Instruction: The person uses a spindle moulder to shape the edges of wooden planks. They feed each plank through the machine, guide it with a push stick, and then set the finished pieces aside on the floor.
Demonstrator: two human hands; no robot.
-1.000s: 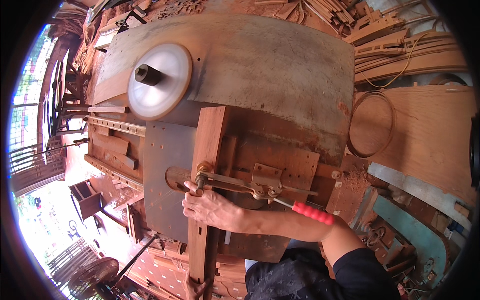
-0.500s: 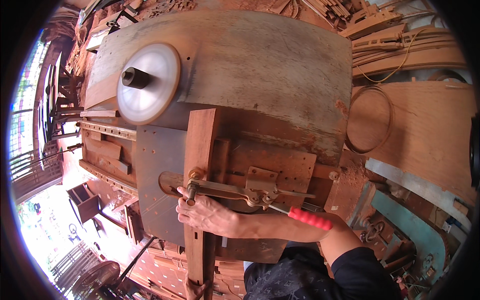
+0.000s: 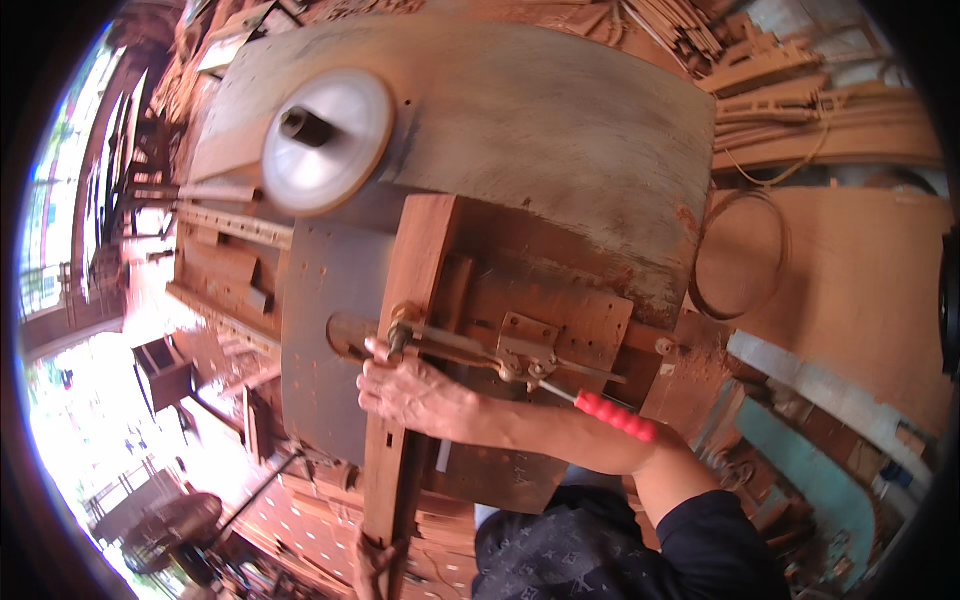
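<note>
A long reddish wooden plank (image 3: 425, 260) lies on the machine's metal table (image 3: 320, 300), pointing at a spinning white disc (image 3: 325, 140). A toggle clamp (image 3: 520, 355) with a red handle (image 3: 615, 415) presses down on the plank with its brass-coloured pad. My right hand (image 3: 410, 395) rests on the plank just below the pad, its fingers curled over the plank's left edge. My left hand (image 3: 372, 562) grips the plank's near end at the bottom edge of the picture and is only partly visible.
A big curved dusty metal guard (image 3: 560, 130) covers the machine behind the disc. Wooden slats and offcuts (image 3: 760, 70) are piled at the upper right, and a wire hoop (image 3: 740, 255) hangs at the right. More timber and a stool (image 3: 165, 370) stand at the left.
My right hand has stayed on the plank beside the clamp pad. My view has shifted slightly and the disc keeps spinning.
</note>
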